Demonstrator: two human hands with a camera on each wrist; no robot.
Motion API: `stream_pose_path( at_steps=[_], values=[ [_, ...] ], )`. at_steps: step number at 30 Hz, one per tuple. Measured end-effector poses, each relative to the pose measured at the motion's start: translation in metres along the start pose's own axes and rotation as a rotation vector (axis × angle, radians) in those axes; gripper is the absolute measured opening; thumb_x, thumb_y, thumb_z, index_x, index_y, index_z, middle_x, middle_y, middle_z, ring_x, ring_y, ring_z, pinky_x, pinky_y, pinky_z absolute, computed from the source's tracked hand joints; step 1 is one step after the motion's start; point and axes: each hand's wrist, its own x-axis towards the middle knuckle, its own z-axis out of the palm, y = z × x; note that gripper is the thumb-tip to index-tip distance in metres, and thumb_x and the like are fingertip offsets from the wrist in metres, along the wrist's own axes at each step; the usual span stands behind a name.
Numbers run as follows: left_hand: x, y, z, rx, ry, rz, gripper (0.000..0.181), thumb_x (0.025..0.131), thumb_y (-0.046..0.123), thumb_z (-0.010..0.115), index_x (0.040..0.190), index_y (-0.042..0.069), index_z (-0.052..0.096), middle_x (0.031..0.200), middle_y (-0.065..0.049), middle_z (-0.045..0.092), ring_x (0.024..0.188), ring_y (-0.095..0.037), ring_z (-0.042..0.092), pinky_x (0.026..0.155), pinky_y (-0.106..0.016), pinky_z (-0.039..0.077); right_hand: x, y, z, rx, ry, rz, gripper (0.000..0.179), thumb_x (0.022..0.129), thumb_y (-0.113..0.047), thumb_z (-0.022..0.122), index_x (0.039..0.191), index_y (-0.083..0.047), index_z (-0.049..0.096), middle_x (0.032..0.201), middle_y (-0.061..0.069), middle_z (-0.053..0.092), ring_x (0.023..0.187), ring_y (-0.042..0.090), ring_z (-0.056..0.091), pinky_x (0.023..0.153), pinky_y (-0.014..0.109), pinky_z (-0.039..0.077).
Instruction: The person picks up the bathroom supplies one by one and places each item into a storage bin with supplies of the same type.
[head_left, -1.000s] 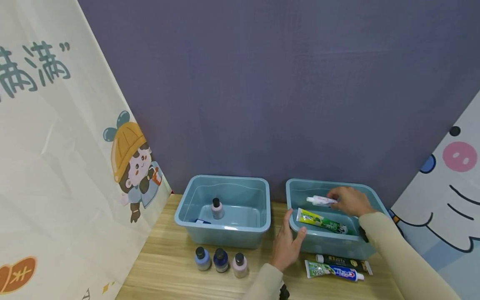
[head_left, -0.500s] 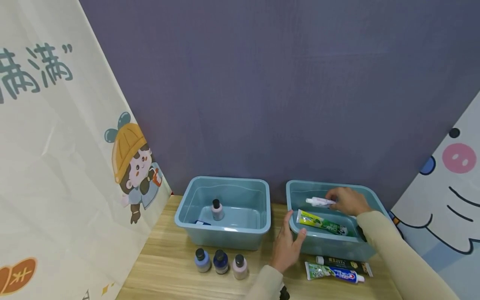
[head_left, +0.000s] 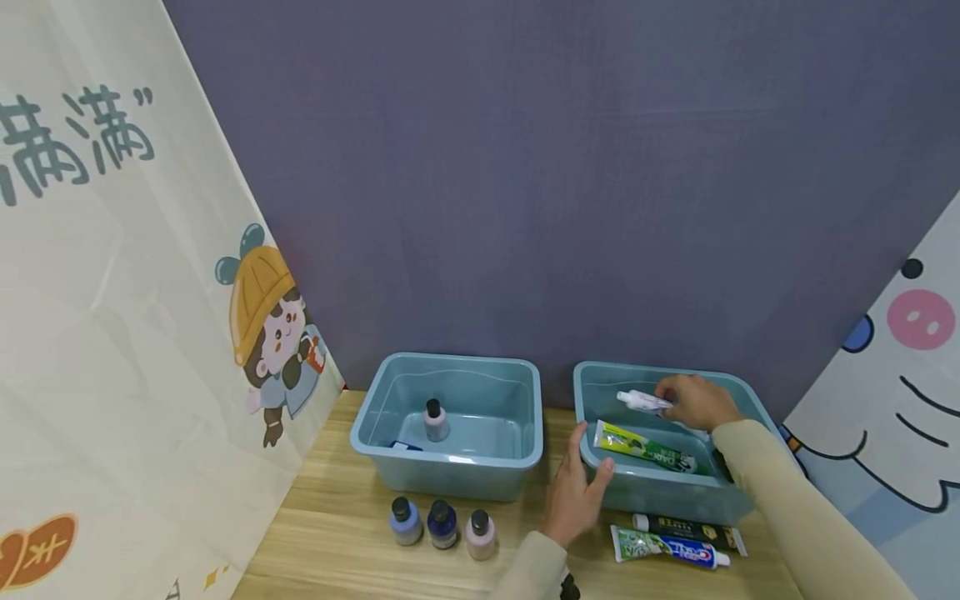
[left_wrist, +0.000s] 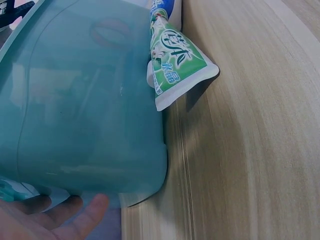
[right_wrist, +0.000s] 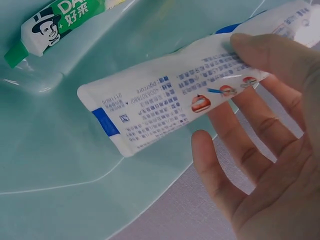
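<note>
My right hand [head_left: 697, 402] pinches a white toothpaste tube [right_wrist: 150, 95] between thumb and fingers, over the right blue bin [head_left: 660, 492]. Printed small text and a blue mark show on the tube in the right wrist view; its white cap points left in the head view. Below it in the bin lies a green and yellow toothpaste tube [head_left: 645, 447]. My left hand [head_left: 573, 496] is at that bin's front left corner, thumb and index finger spread. In the left wrist view its extended fingers [left_wrist: 92, 212] rest against the bin's end wall.
A second blue bin [head_left: 457, 475] on the left holds a pink bottle [head_left: 435, 421] and a dark blue item [head_left: 405, 446]. Before it stand a light blue bottle [head_left: 406, 523], a dark blue bottle [head_left: 442, 525] and a pink bottle. A black tube [head_left: 682, 530] and a green-blue tube [head_left: 667, 547] lie before the right bin.
The white tube tilts slightly more, its cap end shifting a little to the right, still in my right hand. My left hand keeps its place at the bin.
</note>
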Motion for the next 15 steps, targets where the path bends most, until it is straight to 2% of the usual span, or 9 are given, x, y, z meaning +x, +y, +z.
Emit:
stream_pose_path(
  at_steps=[7, 15],
  values=[
    [-0.001, -0.0014, 0.0006, -0.004, -0.006, -0.002, 0.066, 0.102, 0.068, 0.037, 0.159, 0.052, 0.007, 0.162, -0.003, 0.042, 0.133, -0.029, 0.057, 0.089, -0.05, 0.054, 0.0018, 0.0015, -0.0003, 0.014, -0.021, 0.008, 0.02, 0.085, -0.016, 0.08, 0.104, -0.012, 0.073, 0.095, 0.007, 0.07, 0.076, 0.019, 0.061, 0.063, 0.043, 0.051],
    [-0.0005, -0.0016, -0.0008, -0.006, -0.015, 0.001, 0.066, 0.102, 0.068, 0.038, 0.158, 0.052, 0.007, 0.163, 0.001, 0.039, 0.134, -0.027, 0.056, 0.09, -0.049, 0.053, 0.0034, 0.0029, -0.0014, 0.024, -0.025, 0.009, 0.02, 0.086, -0.015, 0.078, 0.104, -0.012, 0.073, 0.096, 0.007, 0.07, 0.074, 0.017, 0.06, 0.06, 0.04, 0.049]
  ],
)
